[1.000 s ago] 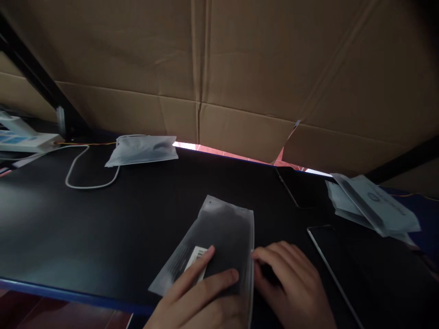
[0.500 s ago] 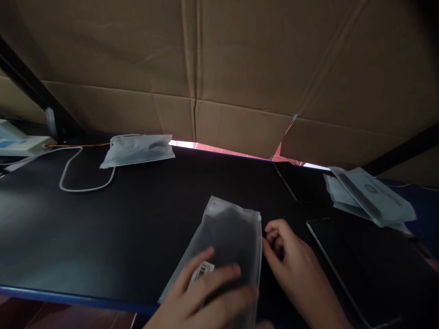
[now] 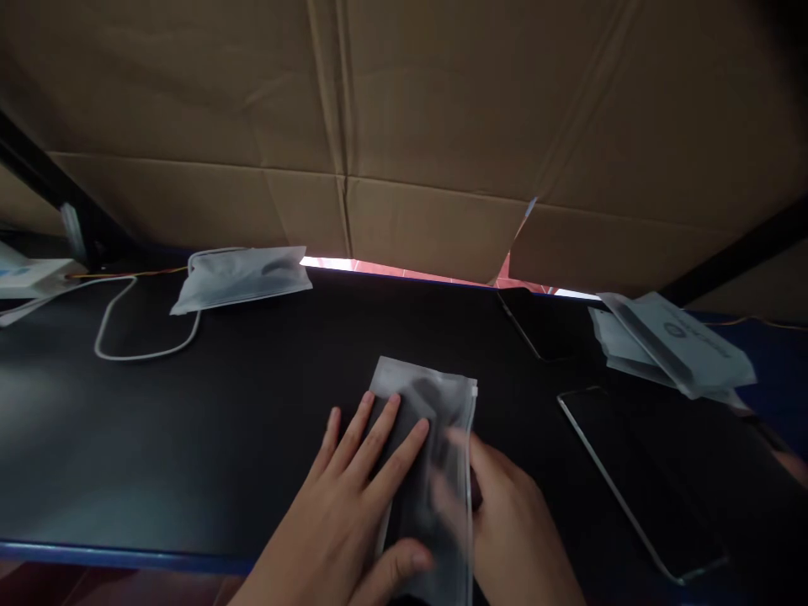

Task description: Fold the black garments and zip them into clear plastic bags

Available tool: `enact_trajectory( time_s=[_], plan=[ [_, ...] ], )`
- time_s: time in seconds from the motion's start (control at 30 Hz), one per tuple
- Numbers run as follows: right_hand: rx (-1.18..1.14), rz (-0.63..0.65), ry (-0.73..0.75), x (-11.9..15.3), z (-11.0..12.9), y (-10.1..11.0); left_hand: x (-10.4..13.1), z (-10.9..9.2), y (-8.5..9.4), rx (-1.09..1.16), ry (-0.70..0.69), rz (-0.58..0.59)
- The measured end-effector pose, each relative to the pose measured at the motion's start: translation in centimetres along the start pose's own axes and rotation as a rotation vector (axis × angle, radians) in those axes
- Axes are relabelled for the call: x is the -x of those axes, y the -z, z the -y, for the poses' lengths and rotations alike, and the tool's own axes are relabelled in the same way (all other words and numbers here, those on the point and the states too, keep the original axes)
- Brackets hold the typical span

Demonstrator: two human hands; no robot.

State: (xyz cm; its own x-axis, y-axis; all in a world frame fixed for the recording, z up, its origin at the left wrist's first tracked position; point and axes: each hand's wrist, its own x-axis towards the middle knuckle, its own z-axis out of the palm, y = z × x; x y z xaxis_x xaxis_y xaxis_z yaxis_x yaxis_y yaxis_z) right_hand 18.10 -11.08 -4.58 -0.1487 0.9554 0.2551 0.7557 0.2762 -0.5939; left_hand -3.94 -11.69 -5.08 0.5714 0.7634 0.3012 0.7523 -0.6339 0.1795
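A frosted zip bag (image 3: pixel 420 380) lies on the black tabletop in front of me, its zip strip and slider along the right side. My left hand (image 3: pixel 353 497) rests flat on the bag with fingers spread, its little finger off the bag's left edge. At the zip side is my right hand (image 3: pixel 505 513). Its fingers are blurred and show through the plastic, behind the zip edge; whether they are inside the bag or under it I cannot tell. Right of that hand lies a large dark phone-like slab (image 3: pixel 637 480) with a pale rim.
Another dark slab (image 3: pixel 536 324) lies farther back. Several frosted printed bags (image 3: pixel 688 345) are stacked at the right. At back left are a filled frosted bag (image 3: pixel 243 279), a white cable (image 3: pixel 101 332) and a white box (image 3: pixel 38 278). Cardboard (image 3: pixel 429 109) walls the back. Part of a hand (image 3: pixel 792 465) shows far right.
My left hand has flattened on the bag, and the barcode label is now covered or out of sight. My right hand has moved left, from beside the bag to behind its zip edge.
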Motion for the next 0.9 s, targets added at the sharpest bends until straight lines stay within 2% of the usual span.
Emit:
enact_trajectory(
  time_s=[0.07,0.17,0.27,0.33,0.4,0.5,0.6,0.73,0.83,0.9],
  plan=[
    [-0.033,-0.012,-0.009,-0.2,0.1,0.4,0.1,0.4,0.1,-0.023,0.04,0.024],
    [-0.113,-0.08,-0.032,0.1,-0.3,2.5,0.9,1.9,0.2,-0.068,0.111,0.039],
    [-0.13,-0.21,-0.106,1.1,-1.6,5.4,2.9,4.7,0.6,-0.121,0.201,0.036],
    [-0.116,-0.302,-0.206,1.5,-2.8,6.6,4.5,6.8,1.4,-0.175,0.278,0.03],
    [-0.121,-0.283,-0.253,1.5,-3.9,6.7,6.0,8.8,2.5,-0.236,0.353,0.04],
    [-0.103,-0.112,-0.247,0.9,-4.8,5.4,6.9,10.4,4.3,-0.296,0.441,0.077],
    [-0.118,-0.049,-0.252,0.5,-4.9,4.0,6.0,9.6,4.9,-0.273,0.461,0.0],
    [-0.202,-0.163,-0.295,0.8,-5.0,3.6,3.1,5.6,4.1,-0.088,0.336,-0.125],
    [-0.133,-0.215,-0.315,1.2,-5.5,3.7,1.3,3.3,3.0,0.025,0.23,-0.095],
    [-0.047,-0.255,-0.298,1.5,-5.9,3.7,0.9,3.1,2.3,0.011,0.231,-0.036]
  ],
)
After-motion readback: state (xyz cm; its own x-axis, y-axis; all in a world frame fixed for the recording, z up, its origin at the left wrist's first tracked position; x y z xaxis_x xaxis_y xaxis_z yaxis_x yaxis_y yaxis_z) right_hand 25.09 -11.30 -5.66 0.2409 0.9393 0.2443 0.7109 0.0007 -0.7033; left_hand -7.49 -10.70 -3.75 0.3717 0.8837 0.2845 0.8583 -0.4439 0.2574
